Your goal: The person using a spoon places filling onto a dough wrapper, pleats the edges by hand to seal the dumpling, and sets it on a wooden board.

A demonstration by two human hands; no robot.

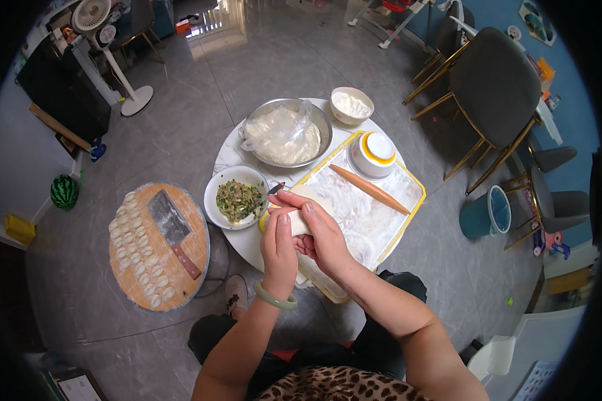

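My left hand [279,248] and my right hand [326,238] meet over the near left part of a floured board [371,245] with a yellow rim. Between them they hold a pale folded dough wrapper [298,223], its edges pinched under both thumbs. Whether filling is inside is hidden. Beyond my fingers, flat pale dough [306,193] partly shows on the board. Just left of the hands stands a white bowl [210,200] of green-flecked minced filling [238,200]. A utensil handle [276,188] leans over its rim. A wooden rolling pin [370,189] lies diagonally across the board.
A metal basin [326,125] holds dough under plastic. Behind the board is a flour bowl [352,106]; an overturned bowl [373,155] sits on it. At left, a round wooden board [198,230] carries rows of dumplings [140,255] and a cleaver [169,218]. A bin [474,218] stands right.
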